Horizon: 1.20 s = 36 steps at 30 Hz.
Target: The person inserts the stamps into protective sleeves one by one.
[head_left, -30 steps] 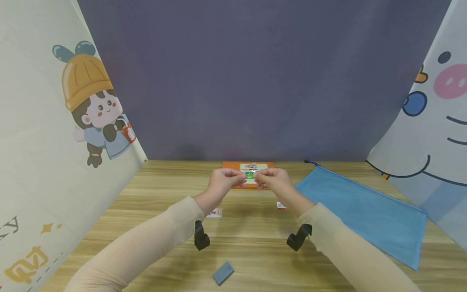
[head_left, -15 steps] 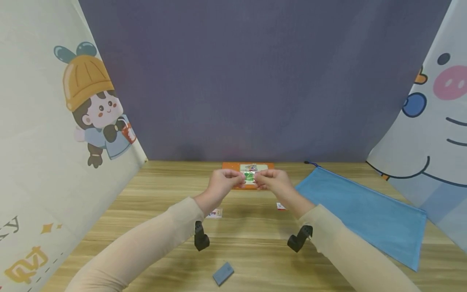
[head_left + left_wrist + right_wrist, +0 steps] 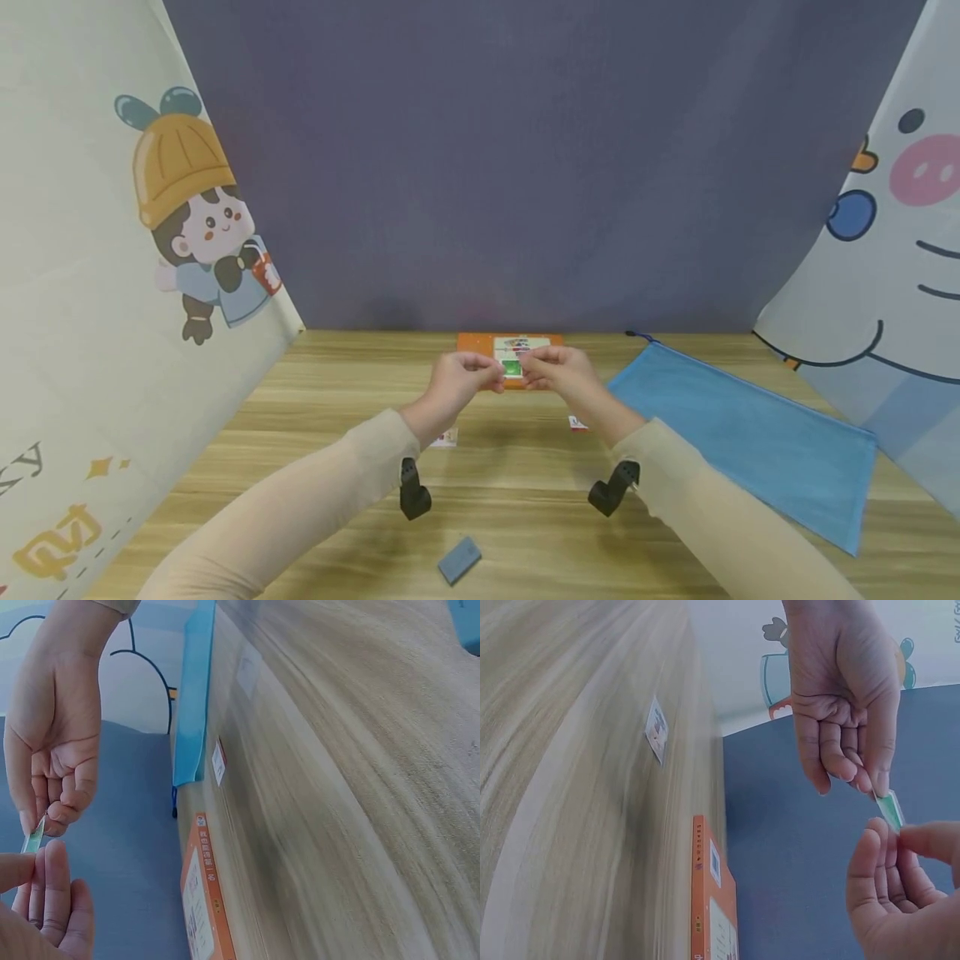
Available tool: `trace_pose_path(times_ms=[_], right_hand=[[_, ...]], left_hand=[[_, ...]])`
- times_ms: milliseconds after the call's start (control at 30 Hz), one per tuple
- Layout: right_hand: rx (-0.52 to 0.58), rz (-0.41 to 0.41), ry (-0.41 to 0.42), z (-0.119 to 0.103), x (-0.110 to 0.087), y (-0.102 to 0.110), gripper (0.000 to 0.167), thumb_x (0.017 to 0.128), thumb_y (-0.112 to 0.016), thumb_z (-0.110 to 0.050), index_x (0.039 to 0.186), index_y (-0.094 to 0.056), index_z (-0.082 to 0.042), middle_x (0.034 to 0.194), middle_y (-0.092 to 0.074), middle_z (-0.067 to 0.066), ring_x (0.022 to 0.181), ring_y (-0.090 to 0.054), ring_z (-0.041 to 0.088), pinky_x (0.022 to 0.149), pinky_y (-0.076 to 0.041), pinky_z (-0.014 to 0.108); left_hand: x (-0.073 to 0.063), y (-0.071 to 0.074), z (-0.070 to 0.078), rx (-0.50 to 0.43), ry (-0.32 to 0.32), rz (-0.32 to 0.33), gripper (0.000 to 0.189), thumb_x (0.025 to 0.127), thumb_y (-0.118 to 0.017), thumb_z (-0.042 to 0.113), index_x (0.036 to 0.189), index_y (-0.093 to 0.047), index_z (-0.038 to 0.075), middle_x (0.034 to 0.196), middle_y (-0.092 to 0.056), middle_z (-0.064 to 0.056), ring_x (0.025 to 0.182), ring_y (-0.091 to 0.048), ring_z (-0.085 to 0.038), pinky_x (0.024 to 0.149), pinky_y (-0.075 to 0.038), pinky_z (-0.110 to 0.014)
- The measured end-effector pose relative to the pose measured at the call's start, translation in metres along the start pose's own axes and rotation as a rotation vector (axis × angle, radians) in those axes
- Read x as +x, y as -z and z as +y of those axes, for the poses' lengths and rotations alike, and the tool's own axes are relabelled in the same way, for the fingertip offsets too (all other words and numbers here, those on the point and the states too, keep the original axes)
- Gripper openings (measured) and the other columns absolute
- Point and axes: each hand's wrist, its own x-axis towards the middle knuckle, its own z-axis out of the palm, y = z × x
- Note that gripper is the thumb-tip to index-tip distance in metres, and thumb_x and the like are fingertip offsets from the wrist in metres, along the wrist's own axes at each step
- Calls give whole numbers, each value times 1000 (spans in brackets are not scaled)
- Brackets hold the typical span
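Note:
Between my two hands, raised above the table, is a small flat green piece with a clear or whitish edge. My left hand pinches one end of it between thumb and forefinger. The thumb and forefinger of my right hand pinch the opposite end. Both wrist views show the piece edge-on, a thin green strip spanning the fingertips; the other fingers curl loosely. Whether it is a card or a packet I cannot tell. Behind the hands, an orange box with a pale printed panel lies on the table.
A blue drawstring bag lies flat at the right. One small printed card is beneath my left wrist, another beside my right wrist. Near the front lies a grey block. A dark cloth hangs behind the table.
The green piece has tilted and sits slightly lower between the fingers. My right hand has shifted slightly left; the left hand stays almost in place.

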Motion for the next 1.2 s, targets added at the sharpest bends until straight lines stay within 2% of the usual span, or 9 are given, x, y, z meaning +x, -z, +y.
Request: trace_pose_path(times_ms=[167, 400, 533, 633, 733, 800, 867, 967, 1200], right_hand=[[-63, 30, 1, 4, 2, -2, 30, 94, -64, -15, 111, -61, 10, 81, -67, 6, 72, -65, 11, 78, -59, 34], [-74, 48, -32, 8, 0, -3, 26, 93, -63, -9, 111, -62, 10, 84, -68, 11, 67, -65, 12, 68, -59, 28], [-87, 43, -41, 13, 0, -4, 23, 93, -63, -9, 108, -63, 9, 85, -69, 12, 66, -66, 13, 68, -59, 30], [-98, 38, -54, 17, 2, -5, 21, 93, -63, -9, 106, -64, 8, 83, -70, 10, 65, -66, 13, 69, -60, 31], [-100, 36, -70, 22, 3, -5, 21, 93, -63, -7, 106, -64, 10, 81, -69, 10, 64, -66, 12, 69, -60, 31], [-96, 25, -71, 25, 4, -5, 22, 94, -62, -6, 107, -63, 12, 82, -69, 13, 64, -65, 11, 68, -60, 30], [-89, 23, -79, 28, 4, -6, 22, 93, -62, -5, 107, -63, 13, 82, -70, 14, 63, -65, 11, 66, -59, 27], [-88, 11, -86, 31, 5, -6, 24, 93, -62, -5, 109, -62, 13, 82, -70, 14, 64, -65, 11, 65, -58, 26], [-109, -29, -92, 36, 3, -6, 28, 92, -62, -3, 114, -59, 14, 91, -69, 19, 67, -65, 12, 69, -59, 28]], left_hand=[[0, 0, -4, -17, 20, -13, 14, 91, -68, 12, 100, -70, 1, 89, -74, -10, 71, -70, -13, 103, -48, -46], [2, -1, -13, -30, 50, -33, 18, 90, -68, 11, 105, -68, 1, 91, -73, -13, 71, -70, -12, 94, -54, -39], [2, -1, -17, 20, 17, -54, 26, 87, -72, 10, 111, -66, 4, 90, -74, -13, 76, -72, -16, 98, -51, -45], [3, 0, -21, 106, -28, -64, 34, 84, -75, 10, 116, -65, 7, 90, -75, -10, 79, -71, -16, 97, -51, -47], [5, 0, -26, 174, -63, -67, 42, 80, -78, 7, 119, -64, 8, 89, -73, -6, 79, -68, -13, 85, -56, -39], [6, 0, -28, 200, -84, -72, 44, 79, -78, 4, 120, -64, 7, 90, -72, -7, 77, -65, -11, 74, -57, -30], [7, 1, -30, 210, -99, -81, 43, 78, -78, 2, 118, -65, 6, 92, -71, -11, 76, -64, -11, 69, -56, -25], [7, 1, -32, 219, -107, -92, 37, 78, -78, 0, 114, -67, 5, 95, -70, -17, 77, -66, -12, 71, -57, -24], [6, -1, -40, 268, -108, -74, 32, 77, -77, -2, 108, -69, 3, 94, -70, -18, 76, -66, -15, 77, -59, -32]])
